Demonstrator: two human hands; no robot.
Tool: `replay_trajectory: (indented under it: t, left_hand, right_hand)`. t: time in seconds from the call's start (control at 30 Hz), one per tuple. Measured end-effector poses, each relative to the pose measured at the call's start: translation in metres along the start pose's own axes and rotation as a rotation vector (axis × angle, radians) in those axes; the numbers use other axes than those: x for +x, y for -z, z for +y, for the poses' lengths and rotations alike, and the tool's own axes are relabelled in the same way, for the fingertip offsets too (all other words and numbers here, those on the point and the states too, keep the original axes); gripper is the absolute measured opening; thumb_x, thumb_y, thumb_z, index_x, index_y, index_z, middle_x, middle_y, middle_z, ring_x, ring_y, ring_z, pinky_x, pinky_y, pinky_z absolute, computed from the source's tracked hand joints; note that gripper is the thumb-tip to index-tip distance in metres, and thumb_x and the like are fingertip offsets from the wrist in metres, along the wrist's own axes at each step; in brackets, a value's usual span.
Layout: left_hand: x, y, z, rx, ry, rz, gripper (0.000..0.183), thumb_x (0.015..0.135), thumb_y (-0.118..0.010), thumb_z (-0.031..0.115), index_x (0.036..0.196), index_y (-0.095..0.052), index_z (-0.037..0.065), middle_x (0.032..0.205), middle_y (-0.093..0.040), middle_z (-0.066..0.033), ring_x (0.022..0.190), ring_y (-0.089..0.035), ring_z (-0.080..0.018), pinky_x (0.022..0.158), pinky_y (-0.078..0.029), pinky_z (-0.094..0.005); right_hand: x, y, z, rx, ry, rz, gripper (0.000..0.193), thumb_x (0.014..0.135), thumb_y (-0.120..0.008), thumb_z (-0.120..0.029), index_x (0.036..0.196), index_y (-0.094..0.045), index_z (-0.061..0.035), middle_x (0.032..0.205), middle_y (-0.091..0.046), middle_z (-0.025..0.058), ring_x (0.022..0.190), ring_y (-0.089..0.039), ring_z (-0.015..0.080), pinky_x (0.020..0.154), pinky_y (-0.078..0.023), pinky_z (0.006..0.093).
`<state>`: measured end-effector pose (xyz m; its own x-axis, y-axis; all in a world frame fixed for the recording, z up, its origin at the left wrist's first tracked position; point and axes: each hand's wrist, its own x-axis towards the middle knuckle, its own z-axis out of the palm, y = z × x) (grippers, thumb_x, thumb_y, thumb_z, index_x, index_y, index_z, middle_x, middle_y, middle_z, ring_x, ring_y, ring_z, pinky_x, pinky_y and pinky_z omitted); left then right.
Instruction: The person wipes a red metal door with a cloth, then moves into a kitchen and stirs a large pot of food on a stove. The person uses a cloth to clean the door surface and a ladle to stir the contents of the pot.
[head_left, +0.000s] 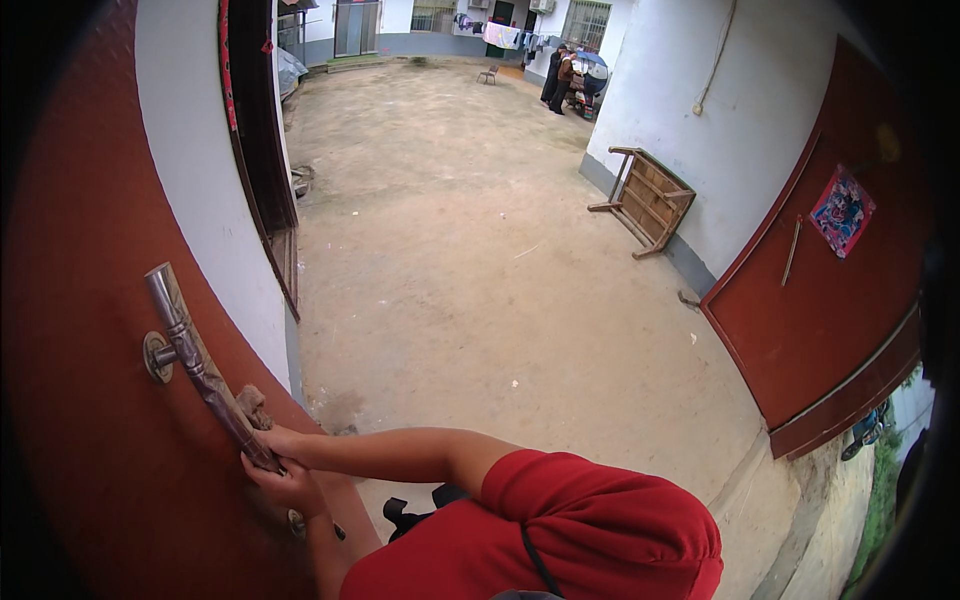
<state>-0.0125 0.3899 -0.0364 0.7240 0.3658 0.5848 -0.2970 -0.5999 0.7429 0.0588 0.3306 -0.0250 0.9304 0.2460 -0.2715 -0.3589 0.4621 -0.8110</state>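
A long metal pull handle (207, 380) is mounted on the reddish-brown door (90, 400) at my left. Both my hands are together at its lower end. My left hand (290, 490) is closed around the handle's bottom from below. Just above it, my right hand (285, 445) reaches across from the right, its fingers closed against the handle and partly hidden. A crumpled brownish rag (253, 404) sticks up beside the handle, at the right hand's fingers. Below the hands, a round lock fitting (296, 523) shows partly behind my left forearm.
A second reddish-brown door leaf (830, 290) with a colourful poster (843, 211) stands at right. A wooden table (650, 203) lies on its side against the white wall. Beyond the concrete yard (450, 250), people (562, 80) stand near a small chair (487, 75) and hanging laundry (502, 37).
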Motion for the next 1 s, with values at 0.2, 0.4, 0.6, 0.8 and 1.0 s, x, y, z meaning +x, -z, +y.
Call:
replay_trajectory:
  t: [0.2, 0.4, 0.6, 0.8, 1.0]
  left_hand:
    - [0.001, 0.001, 0.004, 0.014, -0.053, 0.012, 0.053, 0.087, -0.062, 0.014, 0.137, -0.046, 0.004, 0.115, -0.065, -0.0182, 0.096, -0.068, -0.0343, 0.076, -0.055, -0.0401]
    - [0.001, 0.002, -0.002, -0.026, -0.031, -0.017, 0.055, 0.086, -0.060, 0.013, 0.138, -0.045, 0.003, 0.120, -0.063, -0.0201, 0.100, -0.066, -0.0359, 0.079, -0.054, -0.0407]
    - [0.001, 0.003, -0.001, -0.029, -0.053, -0.041, 0.057, 0.086, -0.056, 0.010, 0.140, -0.041, 0.001, 0.128, -0.057, -0.0238, 0.110, -0.062, -0.0378, 0.087, -0.052, -0.0420]
    - [0.002, 0.006, 0.003, -0.029, -0.009, -0.069, 0.056, 0.087, -0.056, 0.010, 0.139, -0.041, 0.000, 0.129, -0.056, -0.0244, 0.112, -0.060, -0.0391, 0.089, -0.050, -0.0429]
    - [0.003, 0.003, -0.005, 0.014, -0.133, -0.019, 0.053, 0.088, -0.057, 0.012, 0.136, -0.043, -0.004, 0.125, -0.056, -0.0248, 0.109, -0.059, -0.0401, 0.091, -0.048, -0.0437]
  right_hand:
    - [0.007, 0.004, 0.007, 0.013, 0.052, 0.017, 0.035, 0.097, -0.053, -0.039, 0.087, -0.067, -0.0088, 0.080, -0.065, 0.0020, 0.070, -0.060, 0.0111, 0.062, -0.049, 0.0289]
    - [0.006, 0.001, 0.007, -0.031, 0.103, 0.034, 0.028, 0.096, -0.053, -0.029, 0.086, -0.068, -0.0074, 0.080, -0.065, 0.0034, 0.070, -0.061, 0.0132, 0.062, -0.050, 0.0305]
    - [0.008, 0.009, 0.017, -0.071, 0.051, 0.090, 0.027, 0.095, -0.054, -0.029, 0.088, -0.068, -0.0079, 0.083, -0.067, 0.0045, 0.072, -0.062, 0.0136, 0.063, -0.051, 0.0310]
    - [0.004, 0.011, 0.009, 0.281, -0.194, 0.012, 0.033, 0.101, -0.047, -0.035, 0.097, -0.065, -0.0076, 0.086, -0.068, 0.0073, 0.074, -0.063, 0.0176, 0.070, -0.052, 0.0322]
    - [0.007, -0.002, -0.041, 0.399, -0.162, -0.060, 0.039, 0.100, -0.048, -0.044, 0.096, -0.066, -0.0086, 0.086, -0.068, 0.0064, 0.073, -0.063, 0.0192, 0.068, -0.052, 0.0351]
